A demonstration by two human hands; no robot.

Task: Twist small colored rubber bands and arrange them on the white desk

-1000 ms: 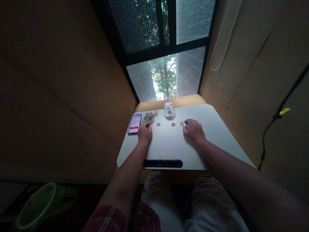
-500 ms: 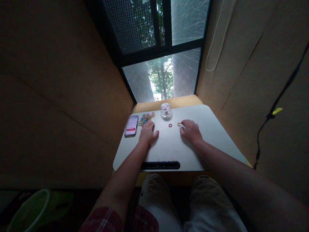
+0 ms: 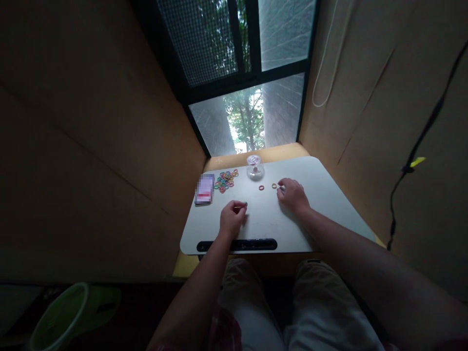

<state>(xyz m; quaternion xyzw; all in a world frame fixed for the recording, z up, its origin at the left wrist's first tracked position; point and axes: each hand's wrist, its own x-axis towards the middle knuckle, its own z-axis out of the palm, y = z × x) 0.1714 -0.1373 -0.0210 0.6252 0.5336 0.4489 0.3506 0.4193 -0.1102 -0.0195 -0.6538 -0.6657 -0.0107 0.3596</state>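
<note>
My left hand [image 3: 232, 219] is over the white tabletop [image 3: 263, 219], with thumb and forefinger pinched on a small green hair tie [image 3: 245, 204]. Behind it, to the left, lies a loose pile of coloured hair ties [image 3: 225, 180]. My right hand [image 3: 293, 196] rests on the tabletop with fingers loosely bent and a gap between thumb and forefinger. Just left of its fingertips lies a yellow hair tie [image 3: 274, 185], and farther left a red hair tie [image 3: 261, 187]. Neither of these two is touched by a hand.
A clear plastic container [image 3: 255, 170] with its lid tipped up stands at the back. A phone [image 3: 204, 189] lies at the left edge. The tabletop has a black slot [image 3: 256, 244] along its front. A window rises behind; walls close in both sides. A green basket [image 3: 60, 317] is lower left.
My left hand has left the pile and come nearer and to the right, now pinching a green hair tie. My right hand stays beside the yellow one. The view has shifted slightly.
</note>
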